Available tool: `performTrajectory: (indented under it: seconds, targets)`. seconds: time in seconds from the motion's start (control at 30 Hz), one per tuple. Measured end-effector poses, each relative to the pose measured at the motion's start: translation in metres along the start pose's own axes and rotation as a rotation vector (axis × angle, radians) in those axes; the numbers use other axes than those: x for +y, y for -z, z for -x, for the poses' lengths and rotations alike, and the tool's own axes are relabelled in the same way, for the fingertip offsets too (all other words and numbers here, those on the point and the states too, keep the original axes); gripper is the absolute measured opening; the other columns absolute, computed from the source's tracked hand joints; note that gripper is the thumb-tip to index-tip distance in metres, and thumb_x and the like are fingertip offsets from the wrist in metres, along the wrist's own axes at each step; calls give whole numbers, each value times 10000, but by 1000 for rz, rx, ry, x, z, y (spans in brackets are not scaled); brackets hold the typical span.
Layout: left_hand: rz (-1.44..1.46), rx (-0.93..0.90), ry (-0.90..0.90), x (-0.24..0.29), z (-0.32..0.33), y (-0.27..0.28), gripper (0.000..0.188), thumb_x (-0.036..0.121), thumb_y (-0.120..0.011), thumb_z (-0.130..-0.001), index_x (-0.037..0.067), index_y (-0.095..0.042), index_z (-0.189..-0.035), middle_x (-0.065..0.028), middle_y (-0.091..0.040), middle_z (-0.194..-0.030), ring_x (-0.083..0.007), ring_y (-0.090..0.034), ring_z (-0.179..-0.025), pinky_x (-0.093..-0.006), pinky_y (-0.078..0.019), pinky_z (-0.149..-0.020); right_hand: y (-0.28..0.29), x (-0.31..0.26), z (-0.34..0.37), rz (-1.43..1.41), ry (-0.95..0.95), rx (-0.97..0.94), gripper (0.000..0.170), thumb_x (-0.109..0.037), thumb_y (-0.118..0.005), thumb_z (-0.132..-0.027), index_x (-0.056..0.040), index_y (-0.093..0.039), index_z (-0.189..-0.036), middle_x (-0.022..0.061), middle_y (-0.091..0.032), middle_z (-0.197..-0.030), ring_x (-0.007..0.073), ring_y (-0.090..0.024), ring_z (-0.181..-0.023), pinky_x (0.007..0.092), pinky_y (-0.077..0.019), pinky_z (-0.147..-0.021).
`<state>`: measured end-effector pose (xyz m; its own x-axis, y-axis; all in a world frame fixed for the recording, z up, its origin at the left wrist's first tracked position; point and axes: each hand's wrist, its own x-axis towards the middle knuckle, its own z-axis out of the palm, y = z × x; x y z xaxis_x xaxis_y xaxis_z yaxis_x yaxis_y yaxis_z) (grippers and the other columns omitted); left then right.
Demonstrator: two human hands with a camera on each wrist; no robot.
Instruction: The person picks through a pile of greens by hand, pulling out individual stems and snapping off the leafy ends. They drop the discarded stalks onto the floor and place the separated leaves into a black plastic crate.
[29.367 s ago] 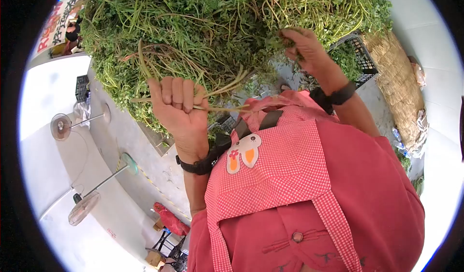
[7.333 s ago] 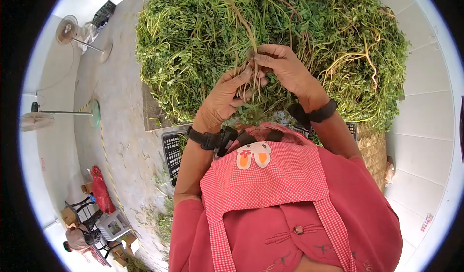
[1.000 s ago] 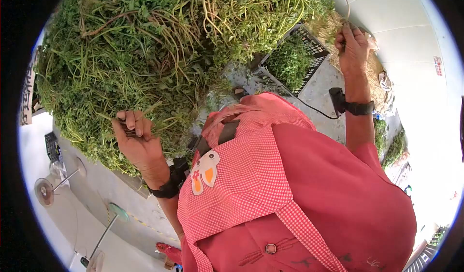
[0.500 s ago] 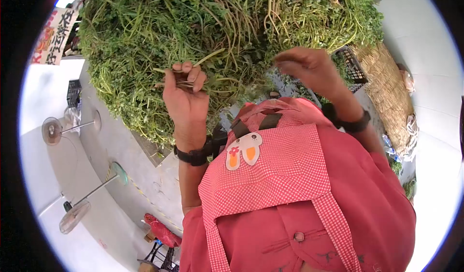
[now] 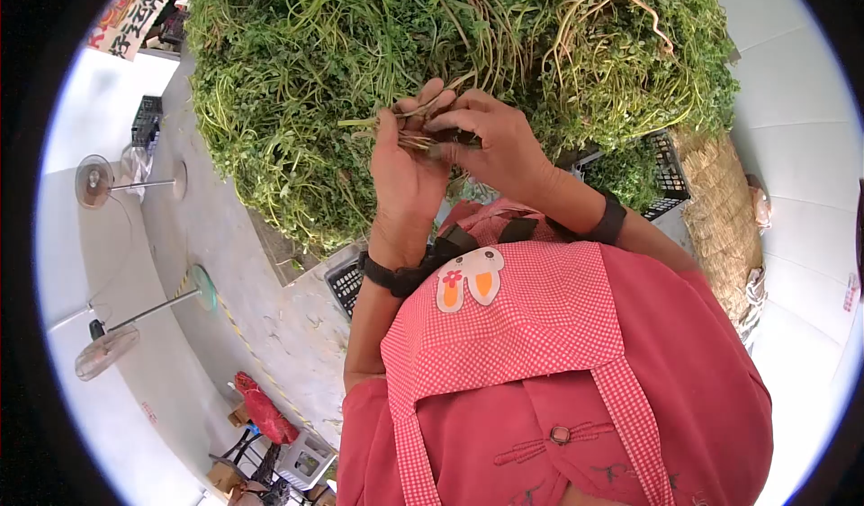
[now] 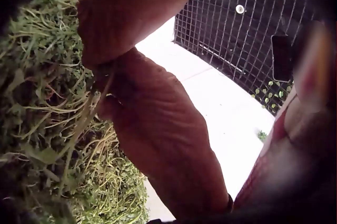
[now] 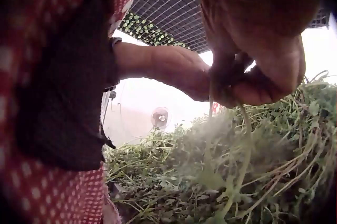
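Note:
In front of the apron, both hands meet over the near edge of a big heap of leafy green plants [image 5: 306, 101]. The left hand [image 5: 407, 182], palm turned up, has its fingers curled round a few thin stems [image 5: 358, 123]. From the right, the right hand [image 5: 504, 146] reaches across and pinches at the same stems, its fingertips against the left fingers. Green stems [image 7: 245, 155] hang below the joined hands in the right wrist view. The left wrist view shows stems [image 6: 79, 129] trailing towards the heap; the fingertips are in shadow there.
Black crates stand beneath the heap, one with greens [image 5: 670, 178] at right and another [image 5: 345, 281] at left. A straw mat [image 5: 720, 227] lies along the right wall. Standing fans [image 5: 202, 287] and a red sack [image 5: 265, 407] are at left.
A second ago the right hand was far out at right by the straw mat, holding a stem; it has swung left to the left hand. The left hand keeps its stems. The view has turned.

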<state>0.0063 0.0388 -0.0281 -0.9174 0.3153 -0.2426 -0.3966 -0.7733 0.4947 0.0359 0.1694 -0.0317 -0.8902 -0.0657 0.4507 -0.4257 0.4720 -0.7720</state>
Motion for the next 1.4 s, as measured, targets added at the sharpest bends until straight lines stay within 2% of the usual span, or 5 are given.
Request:
performTrajectory:
  seconds: [0.47,0.63,0.87,1.03,1.4]
  targets:
    - [272,45,-16,12,-20,23,433,324,-187,-992,6,-446,-852,-249,-449,-1256,-355,-461,-1164,-504,-428,-940,11,22,-12,-432,-486,-186,125,-119,-558,-874,2,-582,-897,54,-627,-772,114,-597,-669,278,-467,-558]
    - [347,-79,-63,28,-30,59,451,323,-180,-992,10,-449,-813,-244,-464,-1247,-316,-535,-974,-457,-460,-840,28,34,-13,-791,-641,-132,151,-174,-481,-929,-38,-514,-986,59,-618,-830,98,-576,-643,222,-453,-484]
    - [350,83,-76,48,-22,34,332,250,-297,-971,80,-431,-720,-32,-384,-618,-150,-328,-541,-277,-281,-502,32,45,-13,-1119,-756,-61,177,-225,-514,-915,-67,-445,-955,6,-494,-716,88,-459,-537,233,-387,-441]
    - [436,-83,33,56,-20,32,358,269,-305,-976,113,-381,-662,33,-295,-487,-109,-206,-443,-266,-177,-427,24,40,-15,-1266,-859,-99,180,-234,-537,-906,-89,-431,-892,-32,-403,-634,63,-388,-494,218,-317,-410]
    - [326,-348,149,60,-14,13,387,327,-286,-983,143,-377,-656,61,-262,-449,-87,-181,-409,-258,-145,-408,-2,39,-6,-647,-386,-366,268,-168,-567,-888,-15,-601,-1104,-6,-606,-750,5,-481,-621,182,-390,-527]
